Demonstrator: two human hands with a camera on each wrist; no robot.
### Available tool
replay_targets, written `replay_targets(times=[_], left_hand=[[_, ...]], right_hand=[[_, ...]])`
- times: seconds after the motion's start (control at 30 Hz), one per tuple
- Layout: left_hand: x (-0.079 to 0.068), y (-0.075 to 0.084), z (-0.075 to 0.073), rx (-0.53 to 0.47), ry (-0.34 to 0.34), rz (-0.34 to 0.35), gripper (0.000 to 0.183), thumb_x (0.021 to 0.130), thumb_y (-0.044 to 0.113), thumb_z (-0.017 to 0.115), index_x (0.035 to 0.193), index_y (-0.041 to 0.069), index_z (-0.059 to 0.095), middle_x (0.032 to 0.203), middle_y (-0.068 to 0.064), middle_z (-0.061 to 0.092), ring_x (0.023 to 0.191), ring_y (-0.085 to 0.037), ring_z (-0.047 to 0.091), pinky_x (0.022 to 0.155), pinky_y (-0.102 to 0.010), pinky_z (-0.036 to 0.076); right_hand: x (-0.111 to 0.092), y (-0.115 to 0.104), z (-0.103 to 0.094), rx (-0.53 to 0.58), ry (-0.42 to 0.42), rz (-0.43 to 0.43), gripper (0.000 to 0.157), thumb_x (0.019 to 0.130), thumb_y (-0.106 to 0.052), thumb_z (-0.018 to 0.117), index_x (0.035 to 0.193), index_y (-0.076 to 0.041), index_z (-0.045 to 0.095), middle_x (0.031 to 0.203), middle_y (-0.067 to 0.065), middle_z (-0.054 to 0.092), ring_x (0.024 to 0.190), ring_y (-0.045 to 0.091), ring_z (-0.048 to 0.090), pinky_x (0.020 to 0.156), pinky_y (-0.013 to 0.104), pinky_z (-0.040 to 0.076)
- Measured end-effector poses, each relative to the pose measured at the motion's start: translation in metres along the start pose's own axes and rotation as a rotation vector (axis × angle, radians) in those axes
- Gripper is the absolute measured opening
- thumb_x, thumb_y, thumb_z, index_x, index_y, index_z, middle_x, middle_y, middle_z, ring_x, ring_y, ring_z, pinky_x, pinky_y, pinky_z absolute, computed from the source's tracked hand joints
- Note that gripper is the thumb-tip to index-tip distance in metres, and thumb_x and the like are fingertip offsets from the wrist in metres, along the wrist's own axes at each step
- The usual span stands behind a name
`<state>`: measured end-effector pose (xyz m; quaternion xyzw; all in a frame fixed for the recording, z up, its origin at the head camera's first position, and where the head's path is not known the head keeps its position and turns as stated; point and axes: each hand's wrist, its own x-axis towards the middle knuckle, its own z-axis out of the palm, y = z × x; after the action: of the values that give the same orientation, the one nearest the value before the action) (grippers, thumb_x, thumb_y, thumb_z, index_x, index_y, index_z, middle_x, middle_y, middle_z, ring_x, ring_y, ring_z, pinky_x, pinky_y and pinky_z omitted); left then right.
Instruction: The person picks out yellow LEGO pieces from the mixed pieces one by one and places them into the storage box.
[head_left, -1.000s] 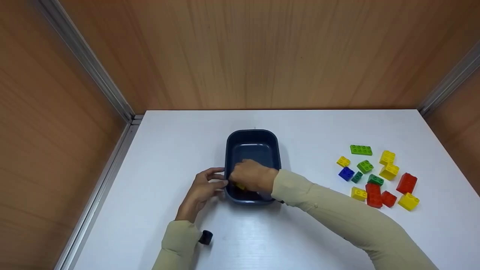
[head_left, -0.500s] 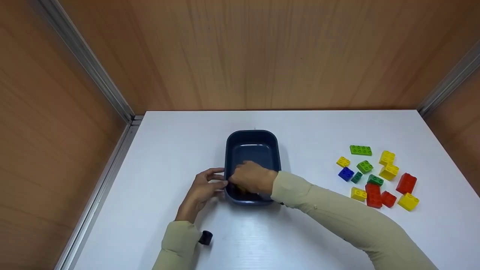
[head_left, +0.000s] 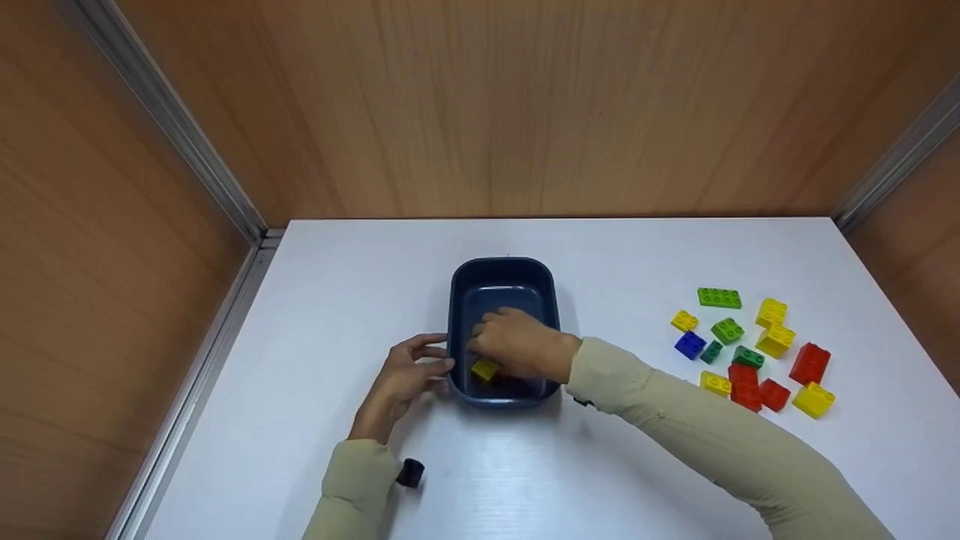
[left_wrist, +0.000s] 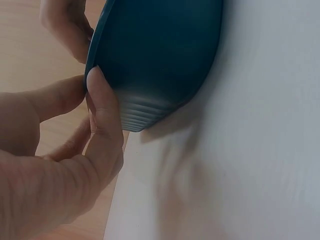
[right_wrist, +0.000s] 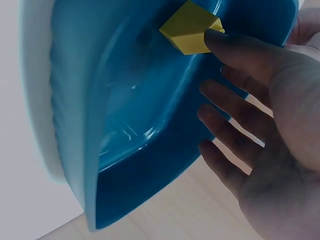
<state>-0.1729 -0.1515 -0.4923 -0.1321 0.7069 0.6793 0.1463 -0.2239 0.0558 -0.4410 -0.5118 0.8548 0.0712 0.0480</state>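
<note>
A dark blue rectangular container (head_left: 502,403) stands mid-table. My left hand (head_left: 405,379) holds its left rim, thumb on the edge and fingers against the outer wall; the left wrist view shows a fingertip pressed to the blue wall (left_wrist: 155,55). My right hand (head_left: 521,345) is inside the container, with fingers loosely bent and spread. A yellow toy brick (head_left: 485,368) lies in the container's near left part, just beside that hand. In the right wrist view the thumb overlaps the yellow brick (right_wrist: 187,30); whether it touches I cannot tell.
On the right of the white table (head_left: 615,292) lie loose toy bricks: a long light green brick (head_left: 719,298), a blue brick (head_left: 690,345), a large red brick (head_left: 810,364), a yellow brick (head_left: 814,400) and several others. Wooden panels (head_left: 487,112) border the table.
My right hand has shifted slightly right and its fingers have loosened; the yellow brick, hidden under it half a second ago, now shows. The left hand stays at the rim.
</note>
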Motion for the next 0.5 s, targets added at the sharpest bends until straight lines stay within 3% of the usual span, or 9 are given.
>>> replay_targets(times=[0.5], left_hand=[[-0.001,0.001,0.001,0.025,0.017,0.001,0.048,0.094,-0.004,0.073,0.141,0.003,0.064,0.122,-0.018,0.065,0.095,-0.024,0.068,0.081,-0.038,0.062]], right_hand=[[-0.042,0.018,-0.009,0.07,0.176,0.052,0.041,0.086,-0.009,0.089,0.125,-0.011,0.078,0.124,0.006,0.075,0.116,0.026,0.067,0.103,0.044,0.055]])
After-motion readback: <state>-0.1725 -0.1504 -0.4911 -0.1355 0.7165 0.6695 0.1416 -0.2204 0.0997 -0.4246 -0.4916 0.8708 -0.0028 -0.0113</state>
